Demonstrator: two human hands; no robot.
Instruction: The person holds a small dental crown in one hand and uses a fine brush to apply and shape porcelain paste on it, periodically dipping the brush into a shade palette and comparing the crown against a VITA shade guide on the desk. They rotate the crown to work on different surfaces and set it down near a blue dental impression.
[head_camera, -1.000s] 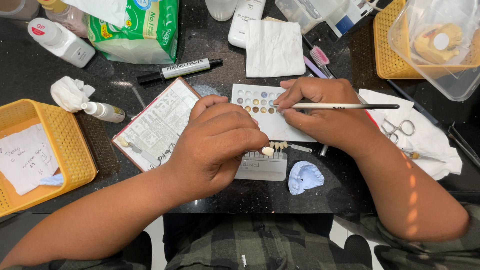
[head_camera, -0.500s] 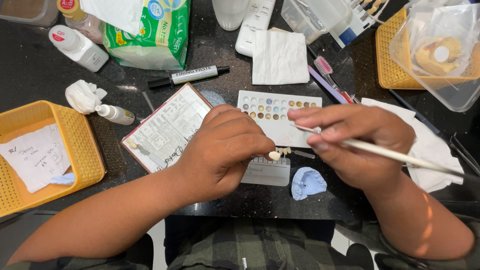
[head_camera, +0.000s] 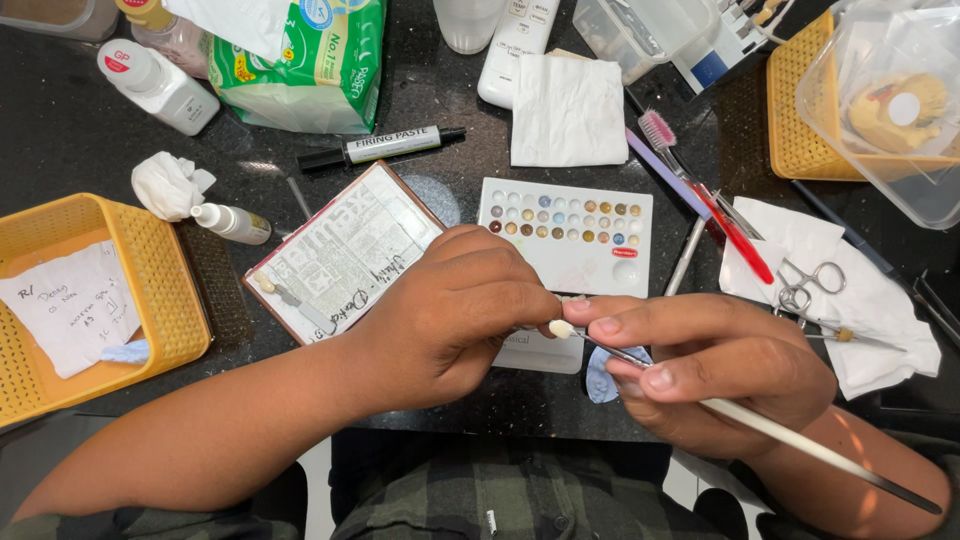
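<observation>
From the head camera, the left hand (head_camera: 455, 315) was curled shut, its fingertips pinching a small cream tooth-shaped piece (head_camera: 560, 328) just above the near edge of the dark worktop (head_camera: 60, 150). The right hand (head_camera: 715, 365) gripped a thin white-handled brush (head_camera: 800, 440) like a pen, fingers pressed around the shaft, the tip touching or just beside that piece — which of the two could not be told.

The hold on the piece looked slight. A nudge from the brush might have popped it out of the fingertips, and it would likely have dropped over the table edge into the lap. The white palette (head_camera: 568, 235) with its rows of small coloured wells lay just beyond the hands, so a wrist swinging forward could have smeared them.

A green and white soft pack (head_camera: 300, 60) lay at the top left — beside it stood a white bottle with a red-marked cap (head_camera: 155, 85). A black-capped marker-shaped tube with a white label (head_camera: 380, 147) lay level below the pack. A framed, printed card with handwriting (head_camera: 340, 255) sat tilted beside the left hand. At the far left, a yellow basket (head_camera: 150, 270) held a handwritten paper slip (head_camera: 70, 315). A clear lidded tub (head_camera: 890, 100) sat at the top right.
</observation>
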